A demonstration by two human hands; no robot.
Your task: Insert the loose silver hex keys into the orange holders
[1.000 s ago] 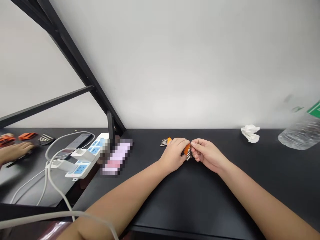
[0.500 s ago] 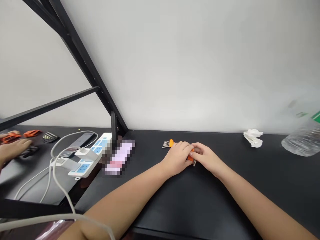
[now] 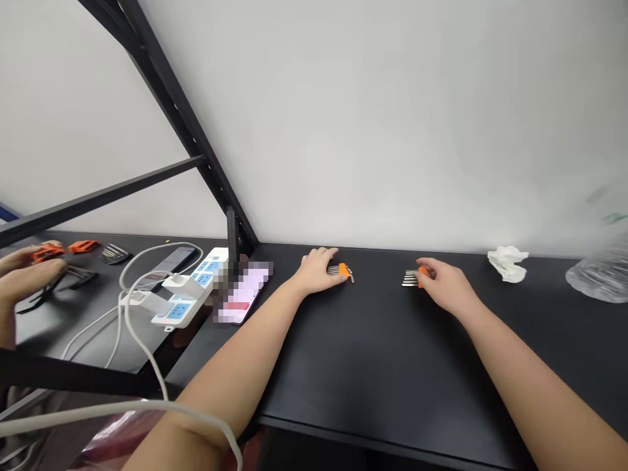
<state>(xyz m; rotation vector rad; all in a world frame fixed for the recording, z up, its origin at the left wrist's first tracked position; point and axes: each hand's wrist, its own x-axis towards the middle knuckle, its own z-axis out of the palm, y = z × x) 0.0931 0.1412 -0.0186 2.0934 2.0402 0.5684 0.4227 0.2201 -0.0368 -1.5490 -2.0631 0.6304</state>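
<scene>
Two hex key sets in orange holders lie on the black tabletop. The left hex key set [image 3: 344, 269] has its long metal keys pointing left and short bent ends on the right. My left hand [image 3: 316, 271] is around its left side, fingers stretched out behind and thumb at its front edge; a gap shows between index finger and holder. The right hex key set [image 3: 411, 279] also points its keys left. My right hand [image 3: 444, 284] pinches its orange holder between thumb and fingers, which partly cover the holder.
A blurred-out phone [image 3: 245, 293] and a white power strip [image 3: 193, 288] with cables are on the left. Beyond the black metal frame [image 3: 196, 144], another person's hands [image 3: 29, 278] hold an orange item. Crumpled tissue [image 3: 508, 263] and a clear plastic bottle [image 3: 601, 271] are at right.
My hands have parted. The right one has moved right with the hex key set that was between both hands; the left has moved left to the other set. The view has shifted slightly.
</scene>
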